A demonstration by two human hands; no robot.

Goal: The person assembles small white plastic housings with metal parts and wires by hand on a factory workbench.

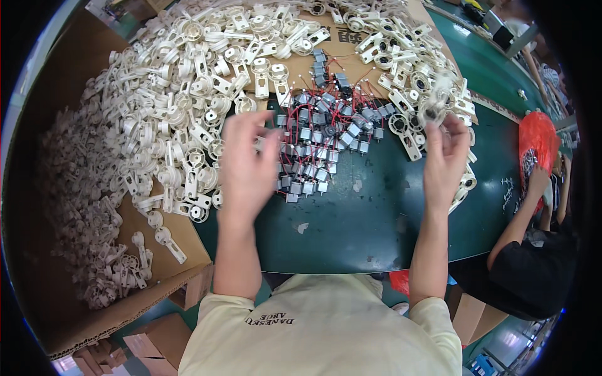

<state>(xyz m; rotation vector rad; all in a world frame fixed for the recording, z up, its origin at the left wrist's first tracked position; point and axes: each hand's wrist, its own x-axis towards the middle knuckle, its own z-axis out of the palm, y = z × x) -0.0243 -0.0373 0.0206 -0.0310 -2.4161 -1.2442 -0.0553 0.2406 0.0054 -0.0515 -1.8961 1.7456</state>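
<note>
Fingers of the right hand (448, 153) appear to pinch a motion-blurred pale plastic part (434, 113), held above the right-hand group of dark-centred parts (401, 50). Handling this one piece seems the step in hand; the next move likely calls for a controlled release or a steadier grip. Left of it, grey wired motors (320, 135) lie heaped on the green worktop (351, 219). Beside them hovers the left hand (248, 166), thumb parted from forefinger; whether it grips anything cannot be told. Farther left spreads a large pile of white parts (169, 113).
</note>
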